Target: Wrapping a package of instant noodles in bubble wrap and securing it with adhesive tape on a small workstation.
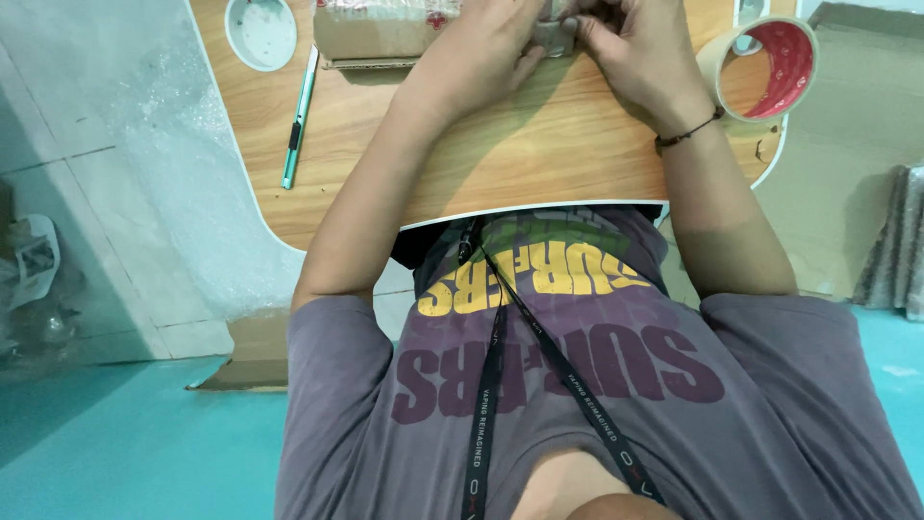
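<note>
A brown cardboard parcel (pixel 371 34) taped with clear printed tape lies at the far edge of the wooden table (pixel 539 154). My left hand (pixel 486 48) rests on the parcel's right end, fingers curled over it. My right hand (pixel 640 53) meets it there, pinching a small grey piece (pixel 556 39) at the parcel's edge. A dark cord bracelet circles my right wrist. The tops of both hands are cut off by the frame.
A roll of tan packing tape (pixel 765 67) stands on the table's right corner. A teal utility knife (pixel 298 120) lies at the left, below a round white dish (pixel 260 31). Bubble wrap (pixel 183 164) covers the floor left; flat cardboard (pixel 847 164) lies right.
</note>
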